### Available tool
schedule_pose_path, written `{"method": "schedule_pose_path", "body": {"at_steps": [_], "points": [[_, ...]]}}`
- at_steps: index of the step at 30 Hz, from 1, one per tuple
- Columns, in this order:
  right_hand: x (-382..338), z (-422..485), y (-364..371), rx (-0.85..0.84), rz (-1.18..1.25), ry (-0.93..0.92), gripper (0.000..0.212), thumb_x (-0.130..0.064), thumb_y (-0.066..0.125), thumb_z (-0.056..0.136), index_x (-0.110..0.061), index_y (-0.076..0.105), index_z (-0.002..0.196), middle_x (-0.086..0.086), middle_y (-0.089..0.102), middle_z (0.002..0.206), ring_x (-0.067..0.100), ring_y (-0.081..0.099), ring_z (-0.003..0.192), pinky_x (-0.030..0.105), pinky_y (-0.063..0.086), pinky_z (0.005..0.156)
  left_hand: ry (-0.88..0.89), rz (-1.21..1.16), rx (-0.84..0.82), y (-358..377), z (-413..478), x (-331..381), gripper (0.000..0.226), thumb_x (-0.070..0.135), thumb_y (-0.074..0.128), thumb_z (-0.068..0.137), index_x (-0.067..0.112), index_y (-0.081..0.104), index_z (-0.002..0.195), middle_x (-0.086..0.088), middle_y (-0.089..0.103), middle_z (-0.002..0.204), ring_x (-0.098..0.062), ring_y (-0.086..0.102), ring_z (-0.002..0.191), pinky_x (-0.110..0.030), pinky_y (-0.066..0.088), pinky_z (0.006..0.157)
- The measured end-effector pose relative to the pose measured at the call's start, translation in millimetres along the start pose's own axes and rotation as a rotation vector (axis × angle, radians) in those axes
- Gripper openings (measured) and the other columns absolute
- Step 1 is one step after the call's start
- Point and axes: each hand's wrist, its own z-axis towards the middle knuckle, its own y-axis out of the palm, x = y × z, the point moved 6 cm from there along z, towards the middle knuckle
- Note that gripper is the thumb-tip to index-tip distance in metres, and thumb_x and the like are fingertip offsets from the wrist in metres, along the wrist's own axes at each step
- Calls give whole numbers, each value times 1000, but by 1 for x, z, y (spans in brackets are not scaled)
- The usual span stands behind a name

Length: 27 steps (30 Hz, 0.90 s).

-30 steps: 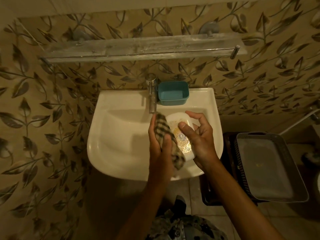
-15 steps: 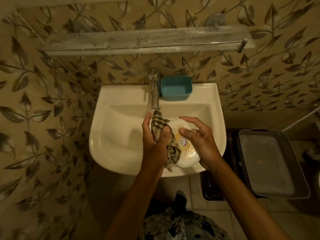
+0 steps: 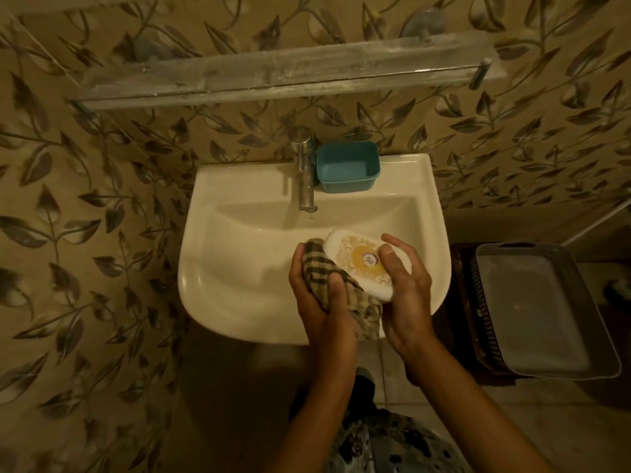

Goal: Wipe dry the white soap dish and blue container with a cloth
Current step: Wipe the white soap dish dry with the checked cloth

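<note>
Over the right half of the sink basin I hold a white soap dish [image 3: 355, 259] with a gold and cream label on its top. My right hand [image 3: 406, 291] grips its right end, thumb on top. My left hand [image 3: 319, 295] grips a checked cloth [image 3: 341, 285] bunched against the dish's left and lower edge; a tail of cloth hangs below. The blue container [image 3: 347, 167] stands open and upright on the sink's back ledge, just right of the tap, with neither hand near it.
The white sink [image 3: 239, 268] is mounted on a leaf-patterned tiled wall. A metal tap [image 3: 305, 175] stands at the back centre. A glass shelf [image 3: 283, 73] hangs above. At the right, a grey tray [image 3: 543, 308] lies on a dark basket.
The cloth in my left hand slid from the top of the soap dish down to its left and lower edge, uncovering the label. The dish now lies flatter.
</note>
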Motion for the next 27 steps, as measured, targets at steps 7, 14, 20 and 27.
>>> {"method": "schedule_pose_path", "body": {"at_steps": [7, 14, 20, 27], "points": [[-18, 8, -1, -240, -206, -46, 17, -21, 66, 78, -19, 71, 94, 10, 69, 99, 27, 68, 93, 38, 57, 73, -27, 168, -264, -2, 28, 9, 48, 27, 48, 83, 39, 44, 129, 7, 55, 128, -8, 58, 113, -31, 53, 89], [-24, 13, 7, -407, -302, -105, 12, -13, 62, 79, -18, 73, 83, -1, 70, 86, 21, 66, 86, 32, 55, 68, -245, 375, -535, 3, 54, 8, 33, 26, 49, 88, 36, 56, 119, -5, 66, 114, -19, 68, 98, -36, 56, 84], [-19, 25, -10, -125, -165, -176, 12, -15, 64, 78, -21, 73, 76, 2, 69, 90, 29, 63, 92, 46, 54, 79, -141, 328, -356, -2, 11, -6, 52, 30, 45, 93, 41, 26, 141, 17, 51, 126, 8, 58, 103, -20, 54, 83], [-15, 22, -12, -175, -194, -82, 5, -15, 68, 78, -15, 71, 82, 3, 69, 93, 34, 65, 94, 44, 58, 74, -125, 286, -311, 0, -1, -9, 55, 30, 44, 93, 40, 21, 143, 13, 46, 132, 11, 54, 108, -14, 50, 85]]}}
